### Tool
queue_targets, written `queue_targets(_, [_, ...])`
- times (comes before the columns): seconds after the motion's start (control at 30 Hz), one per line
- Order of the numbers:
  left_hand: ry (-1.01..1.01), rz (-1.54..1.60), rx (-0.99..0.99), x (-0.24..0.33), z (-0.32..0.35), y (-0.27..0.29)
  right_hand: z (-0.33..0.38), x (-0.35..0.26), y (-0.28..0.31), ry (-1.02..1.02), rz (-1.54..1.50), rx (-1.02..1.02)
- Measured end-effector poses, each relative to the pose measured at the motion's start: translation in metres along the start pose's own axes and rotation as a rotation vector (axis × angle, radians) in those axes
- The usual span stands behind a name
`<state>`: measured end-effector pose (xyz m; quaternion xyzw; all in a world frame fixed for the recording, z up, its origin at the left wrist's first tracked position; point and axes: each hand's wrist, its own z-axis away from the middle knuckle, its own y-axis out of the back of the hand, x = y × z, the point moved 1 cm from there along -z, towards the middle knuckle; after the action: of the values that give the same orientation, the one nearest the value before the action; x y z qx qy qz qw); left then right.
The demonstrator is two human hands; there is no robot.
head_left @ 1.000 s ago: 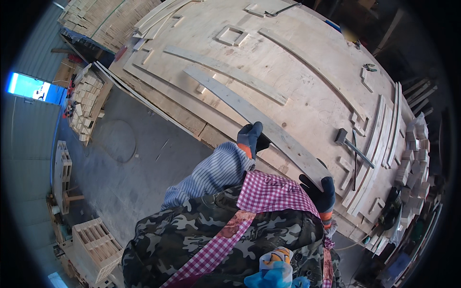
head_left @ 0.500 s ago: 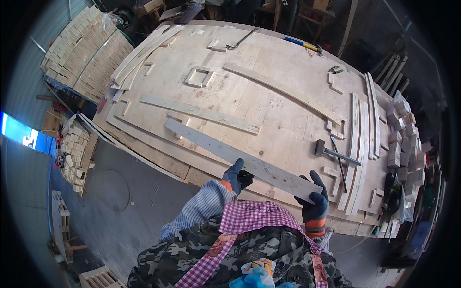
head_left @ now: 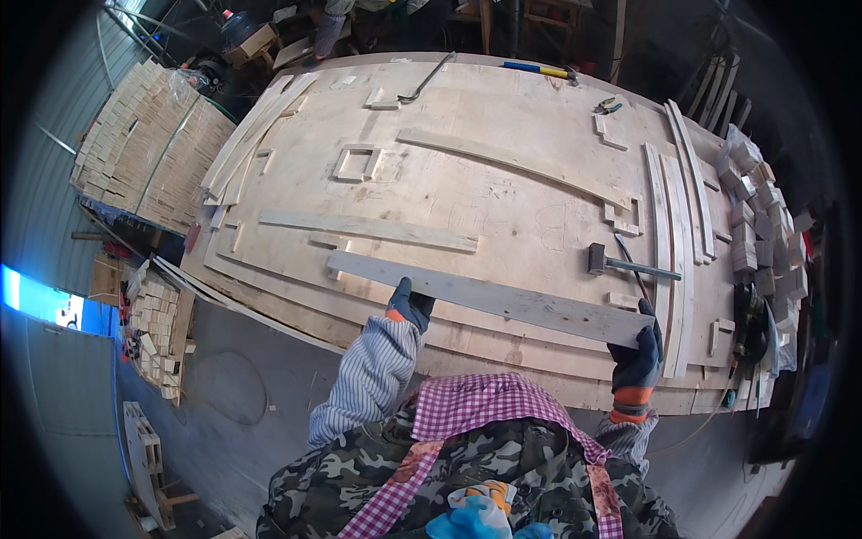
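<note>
Grip: your left hand [head_left: 411,305], gloved dark, is closed on the near edge of the long grey plank [head_left: 489,298], about a third of the way in from its left end; your right hand [head_left: 639,352], in a dark glove with an orange cuff, clasps the plank's right end. The plank lies flat across the near part of the plywood surface [head_left: 503,193], running left to right, slightly farther at its left end. A hammer [head_left: 628,264] rests just beyond its right half. A paler wooden strip [head_left: 368,229] lies parallel beyond its left half. Curved slats [head_left: 673,207] lie at the surface's right side.
</note>
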<state>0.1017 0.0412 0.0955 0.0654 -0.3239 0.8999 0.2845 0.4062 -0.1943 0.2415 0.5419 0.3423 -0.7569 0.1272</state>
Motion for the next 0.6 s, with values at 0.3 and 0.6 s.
queue_targets(0.3, [0.036, -0.119, -0.161, -0.046, 0.040, 0.008, -0.028, -0.018, 0.071, 0.100, -0.027, 0.315])
queue_targets(0.6, [-0.261, -0.041, -0.190, -0.019, 0.050, -0.004, -0.031, 0.009, 0.072, -0.214, -0.141, 0.287])
